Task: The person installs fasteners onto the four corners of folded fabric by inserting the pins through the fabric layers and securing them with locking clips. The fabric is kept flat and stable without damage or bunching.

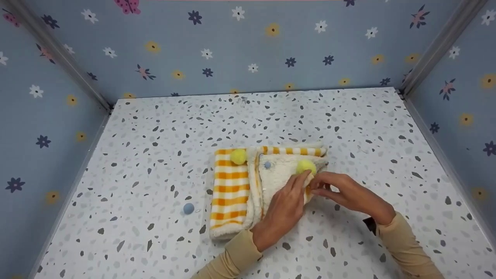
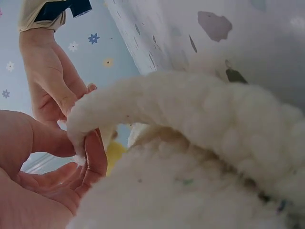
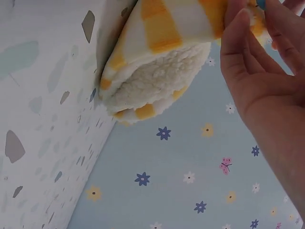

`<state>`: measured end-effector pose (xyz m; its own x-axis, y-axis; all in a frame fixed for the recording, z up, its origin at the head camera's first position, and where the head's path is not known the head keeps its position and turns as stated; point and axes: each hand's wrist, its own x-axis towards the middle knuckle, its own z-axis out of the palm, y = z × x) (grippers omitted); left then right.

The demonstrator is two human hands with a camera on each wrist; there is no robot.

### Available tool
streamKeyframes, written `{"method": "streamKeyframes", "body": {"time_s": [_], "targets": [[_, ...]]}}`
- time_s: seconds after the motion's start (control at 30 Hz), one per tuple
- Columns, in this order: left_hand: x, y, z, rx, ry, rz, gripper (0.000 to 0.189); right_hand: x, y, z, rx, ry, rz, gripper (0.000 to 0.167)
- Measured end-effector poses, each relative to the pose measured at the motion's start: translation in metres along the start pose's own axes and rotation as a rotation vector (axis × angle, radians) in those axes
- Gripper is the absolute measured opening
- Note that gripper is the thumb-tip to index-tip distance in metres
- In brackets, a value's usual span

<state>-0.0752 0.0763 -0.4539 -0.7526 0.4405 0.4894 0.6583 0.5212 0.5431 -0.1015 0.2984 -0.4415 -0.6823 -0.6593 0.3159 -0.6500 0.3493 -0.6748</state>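
Note:
A folded blanket, yellow-and-white checked outside with cream fleece lining, lies on the speckled tabletop. My left hand reaches over its right part; in the left wrist view its thumb and fingers pinch the fleece edge. From the right, my right hand pinches the same corner, its fingertips close to the left ones. A yellow pom-pom sits on the fleece, partly covered by left fingertips. A bit of blue shows between the hands in the right wrist view. The blanket's right end curls open there, fleece inside.
Another yellow pom-pom rests on the blanket's checked left part, and a small blue ball on the fleece. A larger blue ball lies on the tabletop, left of the blanket. Flower-patterned walls enclose the back and both sides.

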Motion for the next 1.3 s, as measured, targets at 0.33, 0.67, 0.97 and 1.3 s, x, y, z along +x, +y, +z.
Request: {"method": "streamKeyframes", "body": {"time_s": [0.33, 0.67, 0.97, 1.3], "targets": [[0.001, -0.001, 0.001, 0.065, 0.082, 0.038, 0.038, 0.002, 0.002, 0.009, 0.065, 0.074, 0.004, 0.022], [0.001, 0.002, 0.001, 0.063, 0.089, 0.076, 0.027, 0.003, 0.001, 0.010, 0.050, 0.128, -0.027, 0.021], [-0.001, 0.005, 0.008, 0.082, 0.136, 0.117, 0.015, 0.003, -0.002, 0.011, 0.003, 0.124, -0.011, 0.022], [-0.002, 0.010, 0.003, 0.138, 0.140, 0.126, 0.008, 0.002, -0.002, 0.008, -0.040, 0.161, 0.064, 0.027]]}}
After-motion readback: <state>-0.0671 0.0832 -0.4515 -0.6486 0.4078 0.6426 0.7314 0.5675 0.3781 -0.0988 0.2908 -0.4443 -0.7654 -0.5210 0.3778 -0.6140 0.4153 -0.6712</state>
